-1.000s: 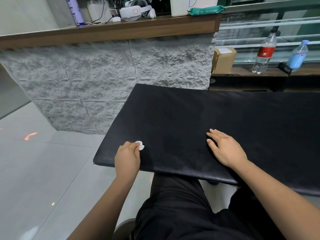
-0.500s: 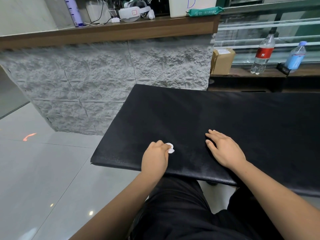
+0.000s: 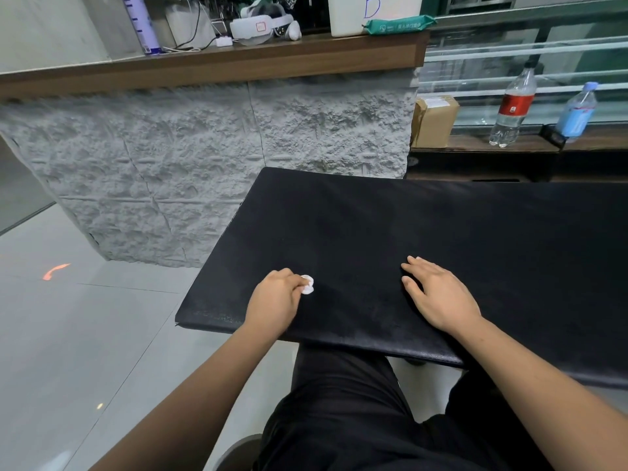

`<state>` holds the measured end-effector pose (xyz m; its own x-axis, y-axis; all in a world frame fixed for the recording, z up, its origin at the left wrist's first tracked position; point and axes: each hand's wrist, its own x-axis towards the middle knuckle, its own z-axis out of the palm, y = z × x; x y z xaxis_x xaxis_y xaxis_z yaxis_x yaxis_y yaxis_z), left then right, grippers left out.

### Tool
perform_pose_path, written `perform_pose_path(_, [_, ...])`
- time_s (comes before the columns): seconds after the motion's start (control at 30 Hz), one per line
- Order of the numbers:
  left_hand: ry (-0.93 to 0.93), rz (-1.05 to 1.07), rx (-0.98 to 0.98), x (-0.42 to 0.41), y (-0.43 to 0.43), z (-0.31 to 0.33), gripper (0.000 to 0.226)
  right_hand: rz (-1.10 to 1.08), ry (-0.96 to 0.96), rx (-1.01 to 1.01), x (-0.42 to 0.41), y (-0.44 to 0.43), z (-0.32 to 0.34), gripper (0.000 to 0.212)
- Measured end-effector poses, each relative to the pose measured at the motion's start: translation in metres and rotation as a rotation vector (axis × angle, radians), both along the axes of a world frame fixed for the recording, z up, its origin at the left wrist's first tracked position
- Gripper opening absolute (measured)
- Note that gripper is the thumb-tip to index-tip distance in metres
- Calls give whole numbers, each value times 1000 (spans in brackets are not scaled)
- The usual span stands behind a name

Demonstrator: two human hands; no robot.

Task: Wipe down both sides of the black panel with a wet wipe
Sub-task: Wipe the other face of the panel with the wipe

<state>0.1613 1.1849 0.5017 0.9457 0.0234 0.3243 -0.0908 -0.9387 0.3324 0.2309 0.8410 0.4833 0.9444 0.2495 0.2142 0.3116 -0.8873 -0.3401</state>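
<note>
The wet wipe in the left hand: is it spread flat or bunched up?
Bunched up: the wet wipe shows only as a small white wad past the curled fingers of the left hand.

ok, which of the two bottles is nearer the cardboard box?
The red-label bottle: taller, dark cap, standing right of the box. The blue bottle stands farther right.

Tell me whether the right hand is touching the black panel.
Touching. The head view shows the right hand lying flat, palm down, on the black panel.
</note>
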Motion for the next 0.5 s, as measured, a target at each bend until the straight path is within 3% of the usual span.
perform_pose_path(0.5, [-59, 354, -193, 17, 38, 0, 24, -10, -14, -4, -2, 0, 2, 48])
